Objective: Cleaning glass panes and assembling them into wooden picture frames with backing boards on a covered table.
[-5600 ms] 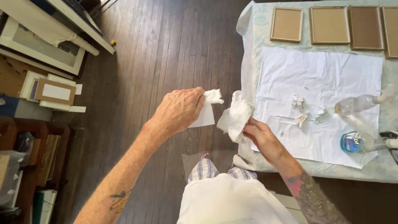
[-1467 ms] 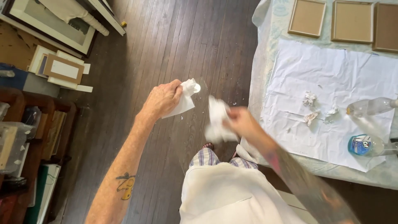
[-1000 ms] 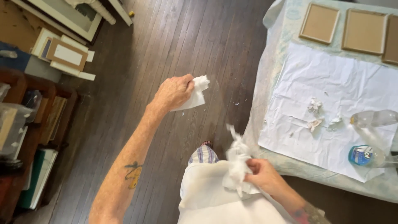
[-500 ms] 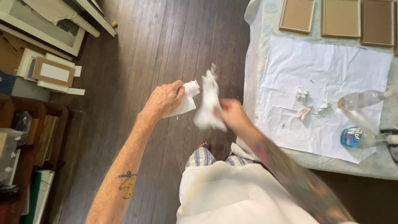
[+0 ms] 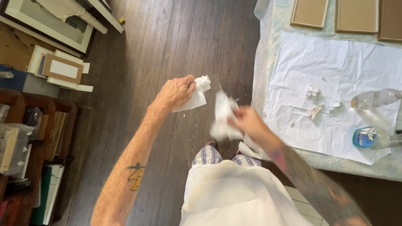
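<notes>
Paper wads [image 5: 197,94] (one per hand)

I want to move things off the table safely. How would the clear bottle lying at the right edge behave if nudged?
The clear bottle lies on its side on the white paper sheet, so it would probably roll. It looks nearly empty, so likely light. Being smooth plastic, it may slip.

One head-worn camera is looking steeply down from close above the person's arms, taking in the dark plank floor [image 5: 125,125] below and the covered table's [image 5: 268,138] near edge at right; no second view is overlapping
</notes>
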